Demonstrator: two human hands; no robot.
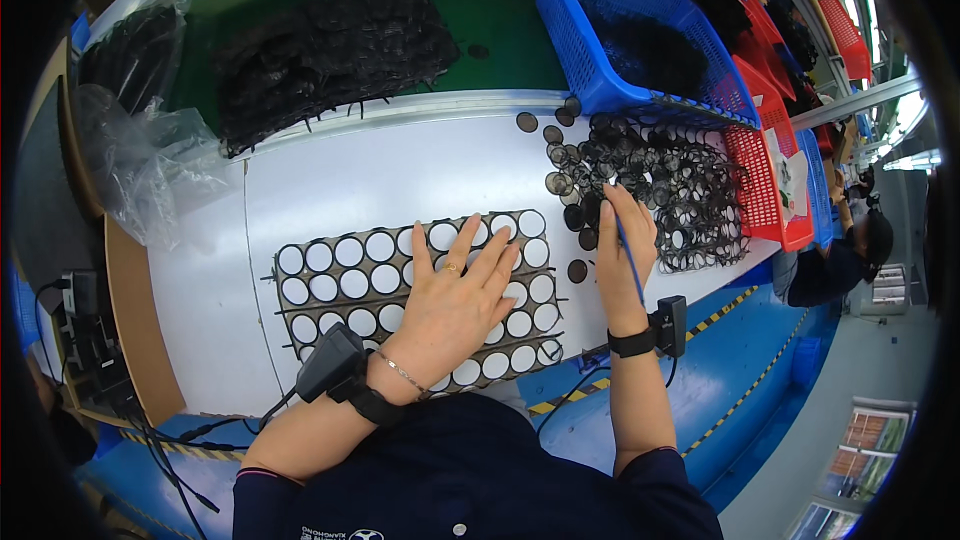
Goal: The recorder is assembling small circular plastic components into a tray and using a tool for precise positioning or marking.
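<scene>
A dark grey sheet with rows of round white circles lies on the white table in front of me. I cannot tell whether the circles are holes or discs. My left hand rests flat on its right half, fingers spread, covering several circles. To the right of the sheet, my right hand is closed round a slim blue stick-like tool. Its fingertips reach the left edge of a heap of thin black mesh discs. A few loose discs lie beside that hand.
A blue plastic basket holding black material stands behind the heap, with a red basket to its right. Stacked black sheets lie on the green surface at the back. Clear plastic bags sit at left. A person is far right.
</scene>
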